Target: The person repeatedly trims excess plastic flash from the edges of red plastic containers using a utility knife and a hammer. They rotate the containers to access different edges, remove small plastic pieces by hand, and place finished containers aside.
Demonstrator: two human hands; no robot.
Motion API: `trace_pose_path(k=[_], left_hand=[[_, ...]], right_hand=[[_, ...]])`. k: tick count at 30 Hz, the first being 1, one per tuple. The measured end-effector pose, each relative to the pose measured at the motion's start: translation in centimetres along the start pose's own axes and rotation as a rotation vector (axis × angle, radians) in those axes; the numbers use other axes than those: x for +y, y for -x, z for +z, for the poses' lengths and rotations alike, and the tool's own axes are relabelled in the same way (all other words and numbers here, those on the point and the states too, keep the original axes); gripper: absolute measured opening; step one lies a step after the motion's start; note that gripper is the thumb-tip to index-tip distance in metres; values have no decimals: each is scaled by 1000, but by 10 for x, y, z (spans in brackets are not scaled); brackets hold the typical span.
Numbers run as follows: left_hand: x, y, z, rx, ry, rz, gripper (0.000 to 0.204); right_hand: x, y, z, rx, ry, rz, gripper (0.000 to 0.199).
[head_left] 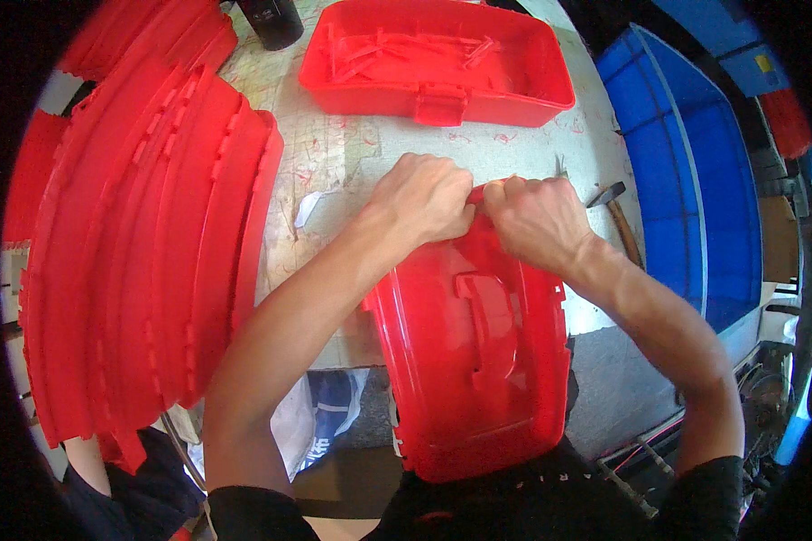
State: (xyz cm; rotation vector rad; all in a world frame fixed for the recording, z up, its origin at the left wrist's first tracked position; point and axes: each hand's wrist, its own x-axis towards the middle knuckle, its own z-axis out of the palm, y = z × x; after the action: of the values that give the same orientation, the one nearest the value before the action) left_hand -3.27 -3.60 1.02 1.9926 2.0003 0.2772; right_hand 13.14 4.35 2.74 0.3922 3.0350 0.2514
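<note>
A red plastic box half (474, 361) with a moulded handle stands on edge against my body, its far rim on the table. My left hand (424, 197) and my right hand (537, 219) are both closed on that far rim, side by side and touching. A second red box half (438, 68) lies open side up at the back of the table, with several thin red plastic strips inside.
A stack of long red plastic panels (144, 243) fills the left side. A hammer (615, 216) lies right of my right hand. Blue crates (686, 171) stand at the right. A dark cylinder (271, 20) is at the back left. The worn tabletop (334, 153) is scratched.
</note>
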Motion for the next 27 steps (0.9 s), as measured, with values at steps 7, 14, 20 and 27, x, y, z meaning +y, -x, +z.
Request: trace_pose_path(k=[7, 14, 20, 27], left_hand=[[2, -6, -1, -57, -53, -37, 30], [4, -6, 1, -61, -128, -20, 26], [7, -6, 2, -30, -87, -58, 22], [6, -10, 4, 2, -99, -106, 20]], right_hand=[[-23, 8, 16, 122, -238, 380, 18], [-22, 9, 14, 93, -105, 236, 13], [2, -4, 5, 118, 136, -129, 11], [-11, -4, 12, 88, -135, 220, 12]])
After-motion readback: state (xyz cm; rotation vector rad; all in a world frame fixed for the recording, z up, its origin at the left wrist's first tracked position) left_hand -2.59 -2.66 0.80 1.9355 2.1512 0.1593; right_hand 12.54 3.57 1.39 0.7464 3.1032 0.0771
